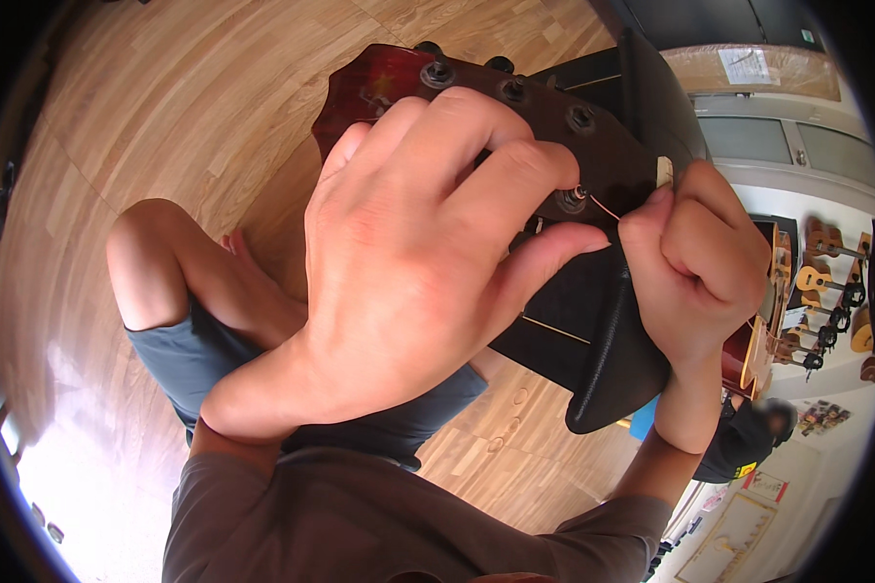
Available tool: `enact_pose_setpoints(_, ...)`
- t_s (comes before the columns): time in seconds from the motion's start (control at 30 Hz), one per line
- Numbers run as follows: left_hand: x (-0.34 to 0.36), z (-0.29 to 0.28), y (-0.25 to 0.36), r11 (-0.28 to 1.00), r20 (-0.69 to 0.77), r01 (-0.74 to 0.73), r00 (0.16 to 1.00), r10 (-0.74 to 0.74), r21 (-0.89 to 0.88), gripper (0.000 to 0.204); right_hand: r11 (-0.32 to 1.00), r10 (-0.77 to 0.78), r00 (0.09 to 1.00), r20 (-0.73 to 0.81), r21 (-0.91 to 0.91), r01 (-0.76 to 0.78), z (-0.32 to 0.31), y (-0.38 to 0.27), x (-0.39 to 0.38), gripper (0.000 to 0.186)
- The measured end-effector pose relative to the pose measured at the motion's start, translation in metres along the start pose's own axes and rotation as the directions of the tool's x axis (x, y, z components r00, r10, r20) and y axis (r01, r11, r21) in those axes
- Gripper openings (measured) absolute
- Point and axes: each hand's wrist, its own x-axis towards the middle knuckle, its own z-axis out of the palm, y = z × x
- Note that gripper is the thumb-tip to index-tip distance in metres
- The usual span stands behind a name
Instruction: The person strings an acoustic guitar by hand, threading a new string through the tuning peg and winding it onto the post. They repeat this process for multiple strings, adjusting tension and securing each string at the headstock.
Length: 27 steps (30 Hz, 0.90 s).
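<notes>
A dark red guitar headstock (379, 83) with several metal tuning posts lies across my lap, its neck running down to the right over a black padded rest (612, 360). My left hand (418, 262) wraps over the headstock, with index finger and thumb closed around one tuning post (574, 197). My right hand (700, 262) is clenched beside that post and pinches a thin copper-coloured string (605, 207) that leads into it.
Light wooden floor (185, 97) spreads to the left and behind. My bare knee (151, 253) in grey shorts sits at left. At far right, small guitars hang on a white wall (831, 282), and another person in black (749, 437) is low down.
</notes>
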Motion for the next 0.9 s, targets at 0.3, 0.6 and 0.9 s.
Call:
enact_pose_setpoints(0.3, -0.002, -0.002, 0.0, 1.0, 0.024, -0.007, 1.0, 0.007, -0.01, 0.042, 1.0, -0.02, 1.0, 0.017, -0.019, 0.02, 0.001, -0.004, 0.003, 0.04)
enact_pose_setpoints(0.6, -0.006, 0.01, 0.001, 0.993, -0.022, 0.011, 1.0, -0.013, -0.119, 0.047, 0.998, -0.063, 0.998, 0.013, -0.009, 0.063, 0.0, -0.001, -0.005, 0.04)
enact_pose_setpoints(0.9, -0.005, 0.01, 0.0, 0.989, -0.001, 0.036, 0.999, -0.037, -0.142, 0.04, 0.998, -0.054, 0.998, 0.025, 0.03, 0.053, -0.001, 0.011, -0.011, 0.041)
